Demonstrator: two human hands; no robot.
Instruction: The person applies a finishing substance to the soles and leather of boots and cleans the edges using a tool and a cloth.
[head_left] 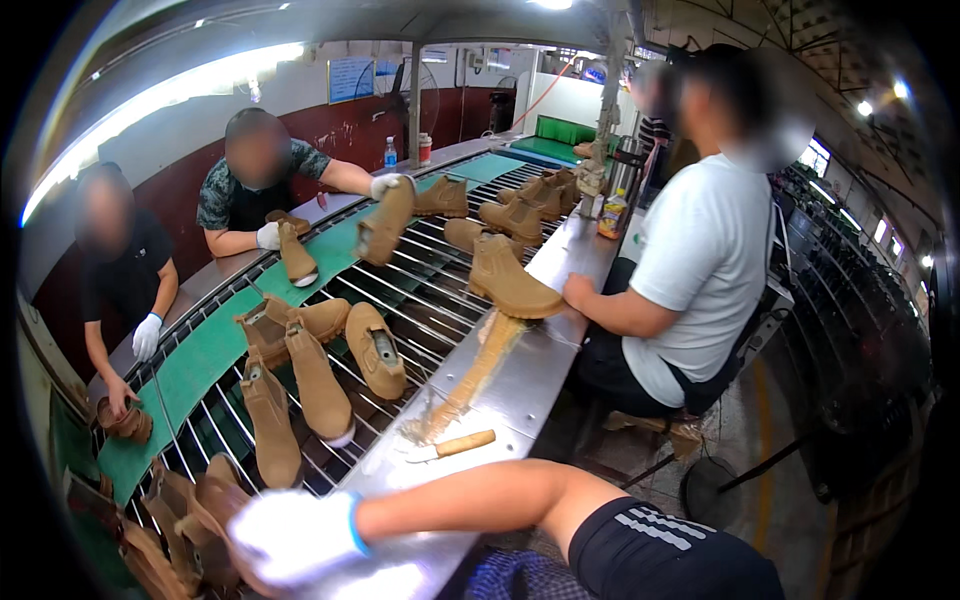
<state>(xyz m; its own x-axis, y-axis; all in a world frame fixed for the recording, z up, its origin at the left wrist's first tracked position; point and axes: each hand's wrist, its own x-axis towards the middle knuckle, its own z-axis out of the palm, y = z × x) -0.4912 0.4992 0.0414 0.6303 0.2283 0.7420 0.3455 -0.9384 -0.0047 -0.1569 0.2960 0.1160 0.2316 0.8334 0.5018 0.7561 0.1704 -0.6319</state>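
1. Nearest the camera, the wearer's right forearm (455, 503) reaches from a dark striped sleeve (650, 545) across the metal ledge (545, 370) toward the lower left.
2. The white-gloved right hand (290, 535) is at a blurred brown boot (212, 500), at the near end of the wire rack (440, 318). Its fingers seem curled toward the boot, but motion blur hides them; whether they grasp it cannot be told. The left hand is out of view.
3. The step in hand looks like handling that one boot; the next move would seem to call for a sure hold and a clear path past its neighbours.
4. Other boots crowd in: a jumbled cluster (165, 515) to the left and a tan boot (270, 430) just beyond, either of which might be knocked.
5. On the ledge lies a tan-handled tool (465, 444), near the forearm, beside a tan smear (480, 365).
6. Farther off, a co-worker in white (700, 240) sits by the ledge; across the rack, a co-worker in a patterned shirt (222, 200) holds up another boot (388, 225).
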